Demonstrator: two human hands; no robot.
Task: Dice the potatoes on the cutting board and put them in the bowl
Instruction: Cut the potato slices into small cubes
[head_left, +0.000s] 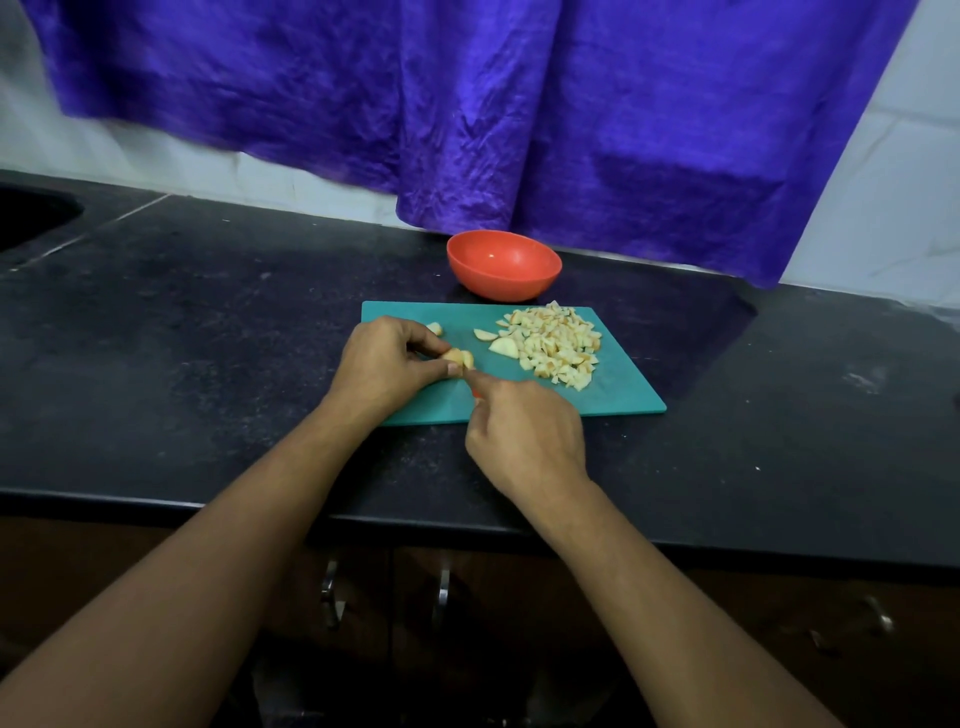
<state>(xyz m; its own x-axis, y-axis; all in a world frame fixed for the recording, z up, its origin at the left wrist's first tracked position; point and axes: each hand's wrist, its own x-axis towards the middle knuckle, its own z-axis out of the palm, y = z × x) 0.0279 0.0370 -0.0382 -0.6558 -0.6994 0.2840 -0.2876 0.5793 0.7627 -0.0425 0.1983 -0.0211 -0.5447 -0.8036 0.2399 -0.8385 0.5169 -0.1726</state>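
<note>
Mid-frame, the left hand (387, 364) pinches a potato piece (461, 357) on the cutting board (618, 395). The right hand (524, 431) has its fingers curled round a mostly hidden knife (476, 395). Diced potatoes (558, 345) are heaped on the board's right side, just below the bowl (503, 265).

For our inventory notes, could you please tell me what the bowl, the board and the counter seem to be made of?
The bowl looks like plastic: even orange-red, smooth, soft sheen. The board is probably plastic too: thin, flat, uniform teal, matte. The counter seems polished black stone, speckled, with a joint line; laminate is possible.
</note>
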